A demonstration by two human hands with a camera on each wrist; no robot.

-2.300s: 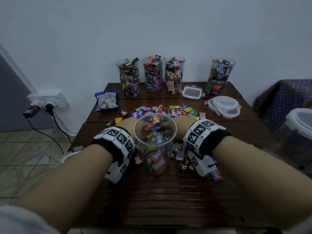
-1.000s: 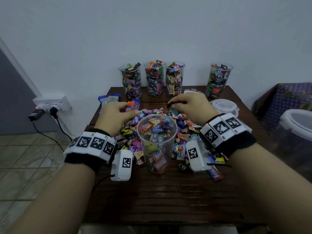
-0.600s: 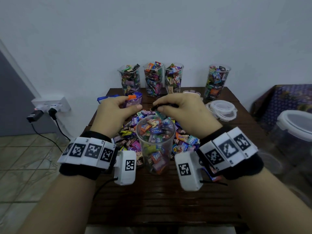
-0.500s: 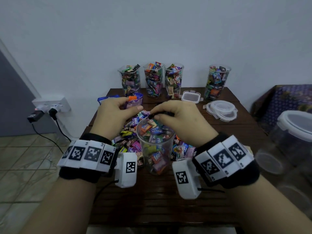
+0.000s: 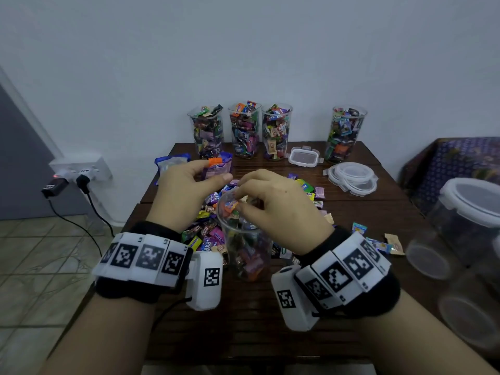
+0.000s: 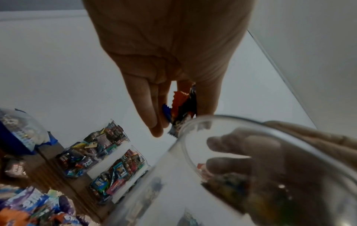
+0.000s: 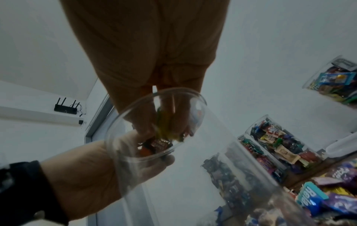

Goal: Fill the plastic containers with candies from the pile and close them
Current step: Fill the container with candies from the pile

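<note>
Dark wooden table (image 5: 270, 315) against a plain wall; filling step on the near container (image 5: 244, 239), standing upright amid the candy pile (image 5: 208, 234); my right hand (image 5: 278, 209) hangs over its mouth, fingers pinching candies inside the rim; my left hand (image 5: 184, 193) hovers beside, gripping wrapped candies (image 5: 216, 166); next I judge: release, then drop the left load; lids (image 5: 351, 177) wait far right.

The scene is dimly and evenly lit with a cool bluish cast; no strong shadows are cast. Straight lines are bent at the edges. The wrist views are smeared, perhaps by motion, and nearby things are rendered soft.
</note>
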